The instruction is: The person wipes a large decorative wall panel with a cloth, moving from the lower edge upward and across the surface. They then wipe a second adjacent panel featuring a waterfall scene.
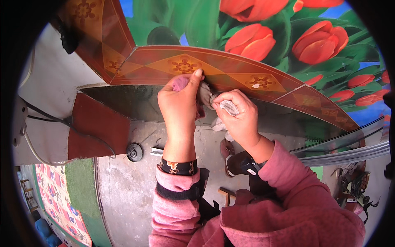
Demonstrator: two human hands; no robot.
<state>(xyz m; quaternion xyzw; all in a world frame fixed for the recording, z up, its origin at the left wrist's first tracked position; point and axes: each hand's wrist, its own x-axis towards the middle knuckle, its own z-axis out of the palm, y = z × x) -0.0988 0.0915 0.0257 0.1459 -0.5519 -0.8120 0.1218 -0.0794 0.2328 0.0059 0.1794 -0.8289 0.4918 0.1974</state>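
My left hand point(180, 98) grips a bunched pink and purple cloth point(180, 83), its thumb pointing up. My right hand point(240, 115) pinches a greyish-white knit cloth point(230, 107) whose folds show between thumb and fingers. A twisted pale fabric point(204, 93) runs between the two hands; whether both cloths are one piece, I cannot tell. Loose whitish fabric point(218, 125) hangs under my right hand. Both hands are held in front of the brown patterned tile edge point(185, 66) of a raised surface.
A red tulip-print surface point(253, 43) lies beyond the tile edge. At left are a dark red block point(98, 126), black cables point(77, 131) and a round dark metal object point(135, 152) on the concrete floor point(129, 197). A glass panel point(345, 145) stands at right.
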